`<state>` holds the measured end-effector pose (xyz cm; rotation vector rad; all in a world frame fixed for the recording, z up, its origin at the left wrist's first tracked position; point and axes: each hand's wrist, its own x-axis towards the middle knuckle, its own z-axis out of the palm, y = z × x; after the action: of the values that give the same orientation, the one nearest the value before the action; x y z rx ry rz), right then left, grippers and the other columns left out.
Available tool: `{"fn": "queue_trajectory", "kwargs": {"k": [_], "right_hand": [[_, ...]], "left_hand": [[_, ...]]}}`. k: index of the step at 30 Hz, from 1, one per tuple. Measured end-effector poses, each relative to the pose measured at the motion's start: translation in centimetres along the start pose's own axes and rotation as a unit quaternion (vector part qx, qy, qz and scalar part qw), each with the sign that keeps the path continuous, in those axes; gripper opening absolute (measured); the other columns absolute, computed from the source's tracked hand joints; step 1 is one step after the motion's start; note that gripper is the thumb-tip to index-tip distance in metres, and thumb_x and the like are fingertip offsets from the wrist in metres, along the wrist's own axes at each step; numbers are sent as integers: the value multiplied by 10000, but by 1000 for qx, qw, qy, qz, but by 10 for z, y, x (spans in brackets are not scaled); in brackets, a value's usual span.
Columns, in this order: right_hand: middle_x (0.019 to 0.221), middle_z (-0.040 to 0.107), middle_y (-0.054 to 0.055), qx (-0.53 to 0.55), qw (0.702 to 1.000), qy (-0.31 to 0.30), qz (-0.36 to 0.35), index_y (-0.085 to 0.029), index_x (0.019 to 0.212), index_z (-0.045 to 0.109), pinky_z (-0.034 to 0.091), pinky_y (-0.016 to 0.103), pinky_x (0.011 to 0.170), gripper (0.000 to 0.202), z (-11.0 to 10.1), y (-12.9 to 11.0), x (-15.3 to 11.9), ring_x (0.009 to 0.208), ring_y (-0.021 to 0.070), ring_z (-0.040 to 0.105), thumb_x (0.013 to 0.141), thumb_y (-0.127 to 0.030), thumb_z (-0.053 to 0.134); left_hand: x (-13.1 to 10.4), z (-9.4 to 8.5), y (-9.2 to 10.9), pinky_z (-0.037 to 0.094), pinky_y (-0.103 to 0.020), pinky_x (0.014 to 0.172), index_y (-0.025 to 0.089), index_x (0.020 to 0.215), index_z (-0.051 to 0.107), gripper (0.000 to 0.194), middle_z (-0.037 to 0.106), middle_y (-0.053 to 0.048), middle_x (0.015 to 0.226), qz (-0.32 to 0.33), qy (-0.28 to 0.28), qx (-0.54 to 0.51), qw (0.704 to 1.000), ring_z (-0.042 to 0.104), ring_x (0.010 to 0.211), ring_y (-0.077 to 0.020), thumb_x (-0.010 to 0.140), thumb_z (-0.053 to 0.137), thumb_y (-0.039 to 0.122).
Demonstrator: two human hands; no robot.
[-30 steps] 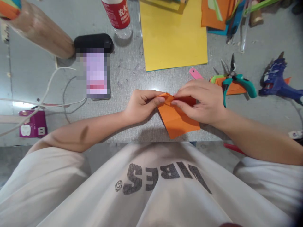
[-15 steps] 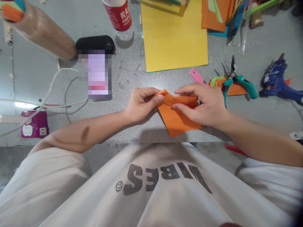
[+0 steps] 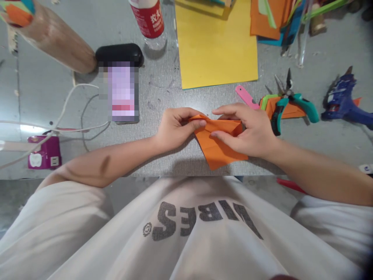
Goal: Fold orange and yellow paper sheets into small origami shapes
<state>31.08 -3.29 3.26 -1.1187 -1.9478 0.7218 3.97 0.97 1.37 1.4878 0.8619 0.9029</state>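
Observation:
A sheet of orange paper [image 3: 223, 149] lies over the near edge of the table, its upper edge folded down towards me. My left hand [image 3: 177, 128] pinches the folded upper left corner between thumb and fingers. On the other side, my right hand [image 3: 252, 130] has its thumb on the front of the sheet and some fingers behind the right part. Its index finger is lifted off the fold, and its lower fingers are partly hidden by the paper. Close to my right hand lie a pink-handled cutter [image 3: 246, 96] and teal-handled pliers [image 3: 288, 97] on small coloured papers.
A yellow sheet [image 3: 218, 50] lies beyond my hands. A water bottle [image 3: 151, 23], phone [image 3: 124, 91], black case [image 3: 119, 54] and brown cylinder [image 3: 64, 42] stand or lie left. A blue glue gun [image 3: 344, 97] is right. White cables [image 3: 65, 103] and a purple adapter [image 3: 43, 151] are far left.
The paper's upper left corner, which pointed up, is now folded lower and flatter. My left thumb has shifted slightly right along the fold. My right hand has barely moved.

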Motion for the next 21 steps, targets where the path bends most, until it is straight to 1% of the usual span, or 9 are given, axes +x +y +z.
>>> {"fn": "queue_trajectory", "kwargs": {"k": [4, 7, 9, 13, 15, 17, 19, 21], "right_hand": [[1425, 953, 28, -23, 1000, -11, 15, -373, 1498, 859, 809, 524, 1060, 559, -1, -5, -1, 1205, 345, 951, 954, -407, 985], [1441, 949, 34, -39, 999, -13, 33, -387, 1515, 859, 804, 567, 1101, 547, -1, -8, -1, 1243, 369, 944, 976, -435, 938], [1422, 953, 35, -49, 998, -12, 43, -382, 1484, 871, 801, 574, 1104, 495, 0, -7, 0, 1253, 372, 940, 993, -436, 892], [1415, 955, 47, -59, 996, -16, 60, -360, 1456, 884, 795, 579, 1083, 457, -1, -4, 3, 1230, 375, 938, 1003, -417, 861], [1442, 948, 57, -50, 997, -20, 58, -349, 1482, 874, 789, 581, 1077, 473, -2, -3, 4, 1211, 372, 937, 1012, -402, 868], [1454, 945, 62, -38, 998, -22, 50, -341, 1491, 867, 787, 558, 1048, 472, -3, -3, 5, 1178, 354, 936, 1021, -378, 881], [1457, 946, 62, -26, 999, -19, 39, -329, 1499, 860, 786, 527, 1011, 479, -3, -4, 5, 1143, 333, 937, 1021, -347, 883], [1486, 939, 59, -21, 999, -23, 35, -332, 1545, 844, 789, 530, 1034, 539, -2, -3, 4, 1167, 334, 940, 1008, -344, 890]], "left_hand": [[-1, 0, -2, 685, -329, 793, 209, 1015, 960, 339, 940, -63, 983, 6, 19, 4, 1000, 844, 867, -198, 1063, 976, 545], [1, 0, -5, 666, -322, 779, 209, 1018, 950, 361, 934, -61, 980, 15, 23, 3, 1000, 826, 849, -185, 1078, 963, 564], [3, -1, -6, 655, -318, 761, 207, 1020, 948, 335, 927, -59, 964, 12, 12, 4, 1000, 815, 839, -183, 1073, 962, 537], [6, -3, -7, 631, -317, 750, 212, 1047, 957, 184, 915, -46, 947, 13, -14, 5, 1000, 795, 822, -176, 1009, 975, 391], [6, -5, -6, 618, -321, 749, 216, 1084, 964, 187, 919, -44, 961, 13, -25, 18, 999, 789, 822, -177, 959, 997, 351], [6, -6, -5, 605, -329, 741, 215, 1099, 963, 214, 919, -42, 959, 7, -35, 43, 998, 778, 814, -182, 928, 1004, 337], [6, -8, -3, 601, -337, 743, 210, 1096, 958, 213, 917, -40, 955, 4, -38, 72, 997, 774, 808, -186, 926, 982, 336], [6, -9, -3, 604, -343, 755, 208, 1100, 953, 210, 921, -39, 968, 10, -37, 94, 995, 782, 818, -191, 934, 956, 337]]}}
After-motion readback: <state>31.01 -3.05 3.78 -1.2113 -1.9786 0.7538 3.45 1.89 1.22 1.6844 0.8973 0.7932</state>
